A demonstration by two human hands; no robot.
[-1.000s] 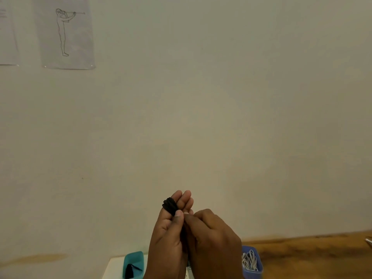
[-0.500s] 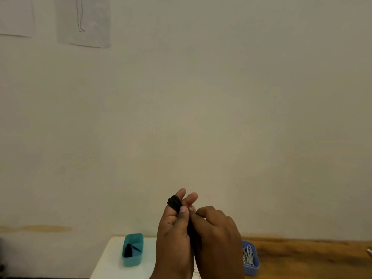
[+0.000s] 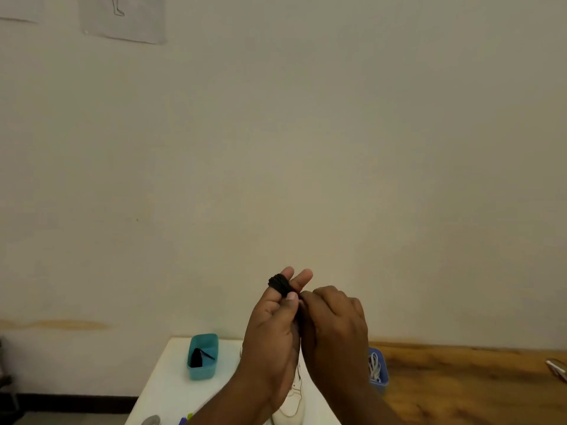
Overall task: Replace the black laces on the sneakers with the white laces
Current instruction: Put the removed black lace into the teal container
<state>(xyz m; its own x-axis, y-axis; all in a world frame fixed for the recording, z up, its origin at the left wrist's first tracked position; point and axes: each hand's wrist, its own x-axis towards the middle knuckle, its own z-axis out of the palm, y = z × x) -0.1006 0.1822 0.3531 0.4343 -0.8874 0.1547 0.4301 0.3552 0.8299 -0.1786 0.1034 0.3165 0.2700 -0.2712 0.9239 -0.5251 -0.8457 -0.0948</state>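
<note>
Both hands are raised together before the wall. Left hand (image 3: 270, 320): two fingers extended upward, with the black lace (image 3: 278, 284) wound in a coil around them and the thumb pressed against the coil. Right hand (image 3: 334, 320): fingers curled, pinching the lace just beside the coil. Below, on the white table (image 3: 159, 391): a white sneaker (image 3: 291, 403), partly hidden by the wrists; a teal bin (image 3: 202, 357) containing another black lace (image 3: 199, 357); a blue bin (image 3: 380, 371) holding white laces (image 3: 374, 368), at the edge of a wooden surface (image 3: 460, 381).
</note>
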